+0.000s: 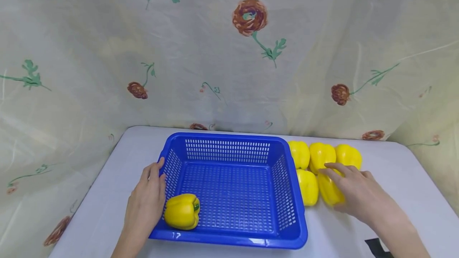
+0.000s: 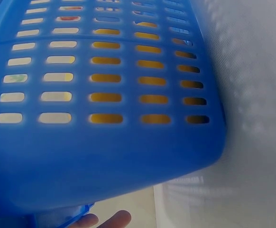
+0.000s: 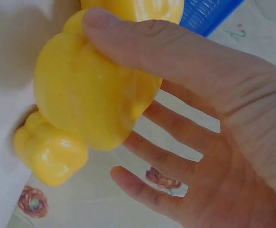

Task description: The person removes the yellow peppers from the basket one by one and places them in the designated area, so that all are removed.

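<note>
A blue plastic basket (image 1: 229, 239) with slotted walls sits on the table in the head view. My left hand (image 1: 145, 200) holds its left rim; in the left wrist view, fingertips (image 2: 118, 220) show near the basket's wall (image 2: 100, 156). Inside, at the front left corner, lies a yellow bell pepper (image 1: 181, 212). To the right of the basket, my right hand (image 1: 362, 194) grips another yellow bell pepper (image 1: 329, 190). The right wrist view shows the thumb across this bell pepper (image 3: 88, 90), with some fingers behind it and the little finger apart from it.
Several more yellow bell peppers stand close together along the basket's right side, among them a back one (image 1: 322, 155) and a front one (image 1: 307, 188). A black strip (image 1: 376, 247) lies at the table's front right. Behind the white table (image 1: 394, 170) hangs a flowered curtain (image 1: 201, 51).
</note>
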Tool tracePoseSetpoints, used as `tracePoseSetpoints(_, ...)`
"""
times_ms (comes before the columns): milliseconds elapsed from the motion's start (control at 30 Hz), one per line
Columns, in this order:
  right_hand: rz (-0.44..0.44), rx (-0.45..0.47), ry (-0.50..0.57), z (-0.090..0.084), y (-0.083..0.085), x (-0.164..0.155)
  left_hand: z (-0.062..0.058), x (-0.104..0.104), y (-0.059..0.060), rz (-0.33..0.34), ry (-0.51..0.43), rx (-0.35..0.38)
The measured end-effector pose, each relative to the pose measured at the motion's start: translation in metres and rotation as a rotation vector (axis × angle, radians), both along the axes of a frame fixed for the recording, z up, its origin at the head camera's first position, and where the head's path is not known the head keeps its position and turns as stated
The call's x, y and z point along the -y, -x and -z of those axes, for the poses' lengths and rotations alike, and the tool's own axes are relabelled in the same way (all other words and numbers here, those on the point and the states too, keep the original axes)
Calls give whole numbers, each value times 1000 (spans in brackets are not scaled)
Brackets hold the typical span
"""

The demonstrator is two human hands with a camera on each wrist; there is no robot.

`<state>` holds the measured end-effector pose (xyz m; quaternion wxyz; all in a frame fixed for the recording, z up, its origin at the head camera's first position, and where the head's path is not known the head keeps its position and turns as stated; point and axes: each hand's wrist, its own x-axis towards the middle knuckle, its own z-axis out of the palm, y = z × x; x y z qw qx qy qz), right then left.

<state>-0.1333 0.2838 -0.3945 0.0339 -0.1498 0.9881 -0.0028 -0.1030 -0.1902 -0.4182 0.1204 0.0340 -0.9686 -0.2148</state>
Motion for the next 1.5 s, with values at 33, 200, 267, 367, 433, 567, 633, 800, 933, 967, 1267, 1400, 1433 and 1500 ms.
tracePoseSetpoints(33, -1, 2, 2, 1, 0, 0, 0, 0, 0, 0, 0, -2)
tracePoseSetpoints(200, -9, 0, 22, 7, -1, 0, 0, 0, -1, 3, 0, -15)
tracePoseSetpoints(267, -9, 4, 28, 9, 0, 1, 0, 0, -1, 6, 2, -21)
tracePoseSetpoints(367, -6, 10, 35, 12, -1, 3, 0, 1, -1, 10, 3, -28)
tracePoseSetpoints(433, -10, 1, 28, 13, -1, 5, 0, 1, -1, 11, 2, -28)
tracePoseSetpoints(567, -22, -22, 10, 16, -3, 7, 0, 1, -1, 10, -3, -25)
tracePoseSetpoints(633, -23, -23, 7, 17, -3, 8, 0, 1, -1, 9, -4, -26)
tracePoseSetpoints(800, -17, -18, 7, 17, -3, 8, 0, 0, -1, 6, -8, -22)
tracePoseSetpoints(933, -11, -1, 15, 18, -2, 8, 0, 0, -1, 10, -15, -4)
tracePoseSetpoints(967, -11, 0, 15, 19, -2, 8, 0, 0, -1, 11, -13, -4)
tracePoseSetpoints(1267, -61, -18, 56, 18, -3, 7, 0, 1, 0, 14, -9, -22)
tracePoseSetpoints(1400, -78, -21, 67, 18, -2, 9, 1, 1, 0, 13, -9, -20)
tracePoseSetpoints(1433, -78, -21, 67, 18, -2, 9, 1, 1, 0, 13, -10, -17)
tracePoseSetpoints(1500, -74, -20, 66, 19, -3, 9, 1, 1, 0, 10, -14, -8)
